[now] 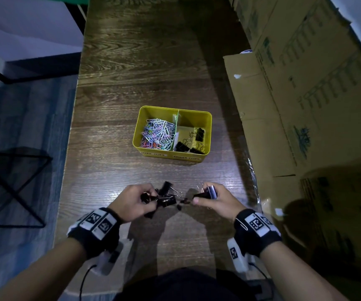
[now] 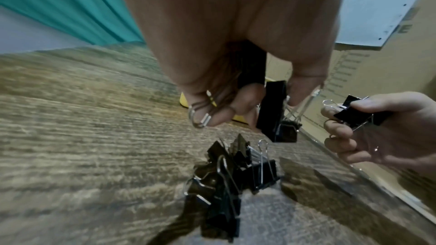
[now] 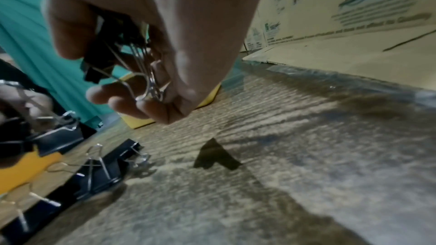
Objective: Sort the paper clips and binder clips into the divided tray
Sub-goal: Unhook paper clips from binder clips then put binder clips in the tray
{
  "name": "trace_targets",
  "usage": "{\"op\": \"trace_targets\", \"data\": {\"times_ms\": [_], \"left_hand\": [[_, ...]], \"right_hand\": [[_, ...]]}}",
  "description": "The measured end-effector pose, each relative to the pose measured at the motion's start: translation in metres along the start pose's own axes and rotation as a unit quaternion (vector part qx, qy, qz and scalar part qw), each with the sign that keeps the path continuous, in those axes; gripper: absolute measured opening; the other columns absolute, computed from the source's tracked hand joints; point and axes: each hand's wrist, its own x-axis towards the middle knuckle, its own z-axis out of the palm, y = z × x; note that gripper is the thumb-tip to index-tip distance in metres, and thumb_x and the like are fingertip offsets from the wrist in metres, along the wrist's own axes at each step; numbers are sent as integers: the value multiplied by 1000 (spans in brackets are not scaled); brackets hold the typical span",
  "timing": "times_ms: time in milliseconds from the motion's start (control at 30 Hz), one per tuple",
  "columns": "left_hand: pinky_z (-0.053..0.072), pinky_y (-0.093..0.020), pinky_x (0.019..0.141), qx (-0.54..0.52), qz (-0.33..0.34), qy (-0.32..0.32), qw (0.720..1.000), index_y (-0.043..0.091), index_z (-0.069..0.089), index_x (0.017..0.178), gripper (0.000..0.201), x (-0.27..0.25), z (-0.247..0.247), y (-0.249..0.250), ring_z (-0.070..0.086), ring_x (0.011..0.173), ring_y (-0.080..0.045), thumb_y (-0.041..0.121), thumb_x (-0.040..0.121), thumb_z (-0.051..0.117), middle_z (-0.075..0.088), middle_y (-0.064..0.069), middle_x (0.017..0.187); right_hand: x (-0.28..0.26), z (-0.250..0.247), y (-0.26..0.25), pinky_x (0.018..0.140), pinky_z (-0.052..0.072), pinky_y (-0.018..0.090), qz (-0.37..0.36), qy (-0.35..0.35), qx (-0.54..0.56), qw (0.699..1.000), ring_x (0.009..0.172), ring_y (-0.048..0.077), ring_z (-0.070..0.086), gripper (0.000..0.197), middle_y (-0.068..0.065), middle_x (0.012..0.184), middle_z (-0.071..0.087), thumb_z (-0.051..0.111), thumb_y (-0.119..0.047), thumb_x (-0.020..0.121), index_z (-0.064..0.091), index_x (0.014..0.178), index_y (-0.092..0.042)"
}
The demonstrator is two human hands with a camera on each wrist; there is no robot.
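A yellow divided tray [image 1: 140, 124] stands mid-table; its left half holds coloured paper clips [image 1: 158, 133], its right half several black binder clips [image 1: 198, 135]. Near the table's front, my left hand [image 1: 136, 202] [image 2: 226, 81] grips black binder clips [image 2: 274, 115] above a loose pile of binder clips [image 2: 233, 172] [image 1: 166, 197]. To the right of the pile, my right hand [image 1: 213, 199] [image 3: 146, 74] holds several binder clips [image 1: 207, 193] [image 3: 111, 51] by their bodies and wire handles. More binder clips [image 3: 103, 170] lie on the wood at the left of the right wrist view.
Large cardboard boxes [image 1: 305, 94] line the table's right edge. The wooden table [image 1: 142, 61] stretches far beyond the tray. A black metal stand [image 1: 18, 185] is on the floor to the left. A teal curtain [image 2: 59, 3] hangs behind.
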Motion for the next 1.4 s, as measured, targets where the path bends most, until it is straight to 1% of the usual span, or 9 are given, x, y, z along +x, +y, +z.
{"op": "trace_targets", "data": {"times_ms": [167, 267, 400, 633, 800, 1000, 1133, 1233, 1400], "left_hand": [[40, -23, 53, -251, -66, 1, 966, 23, 63, 73, 14, 16, 7, 23, 49, 63, -20, 12, 65, 63, 63, 0, 70], [36, -20, 43, -380, -101, 28, 919, 18, 68, 74, 15, 23, 12, 37, 47, 51, -17, 7, 68, 61, 63, -7, 70], [34, -20, 40, -492, -106, 52, 862, 8, 62, 78, 17, 28, 15, 51, 45, 46, -14, -4, 82, 52, 60, -9, 66], [39, -24, 41, -538, -111, 44, 834, 1, 59, 94, 14, 29, 18, 67, 41, 39, -16, 0, 89, 45, 56, -12, 61], [39, -20, 42, -654, -126, 125, 735, 10, 54, 92, 11, 40, -16, 61, 41, 42, -9, 15, 83, 52, 51, 0, 59], [47, -26, 46, -571, -136, 111, 802, 9, 52, 92, 5, 79, -47, 87, 58, 55, -19, 10, 89, 47, 58, -11, 76], [53, -29, 50, -460, -135, 141, 866, 9, 57, 89, 6, 111, -40, 114, 63, 66, -24, 6, 88, 52, 59, -17, 85], [59, -35, 62, -383, -128, 150, 902, 10, 59, 85, 6, 129, -35, 129, 61, 89, -30, 8, 89, 55, 57, -14, 96], [51, -40, 86, -245, -91, 168, 951, 19, 64, 102, 23, 147, -35, 140, 62, 97, -27, 32, 85, 55, 66, -7, 102]], "right_hand": [[1, 7, -27, 63, 46, 25, -34, -6, 138, 990, 76, 21, 59, 26, 11, 93, 67, 69, -19, 77, 48, 92, -26], [0, 9, -36, 59, 41, 23, -29, -29, 197, 980, 76, 11, 53, 48, -1, 99, 57, 65, -10, 84, 52, 113, -47], [-4, 13, -42, 54, 31, 22, -56, -71, 316, 944, 66, 11, 45, 32, 1, 83, 60, 70, -8, 74, 64, 104, -18], [-8, 17, -54, 73, 54, 31, -85, 18, 203, 975, 78, 13, 66, 12, 0, 83, 72, 76, -18, 76, 70, 87, -20], [-14, -3, -51, 77, 47, 28, -65, 78, 54, 993, 81, 10, 62, 13, -3, 84, 68, 68, -11, 83, 63, 85, -23], [3, -33, -87, 59, 36, 22, -34, 152, 199, 968, 61, 3, 51, 16, -14, 64, 54, 61, -19, 87, 54, 75, -26], [25, -49, -117, 58, 35, 26, -19, 194, -1, 981, 59, 14, 48, 23, -4, 64, 52, 59, -36, 84, 52, 68, -21], [45, -55, -133, 68, 41, 27, 15, 209, -138, 968, 80, 22, 60, 34, 4, 82, 64, 57, -49, 83, 63, 82, -16], [61, -62, -153, 72, 41, 28, 63, 203, -206, 955, 83, 25, 53, 41, 7, 90, 53, 57, -53, 83, 58, 93, -13]]}}
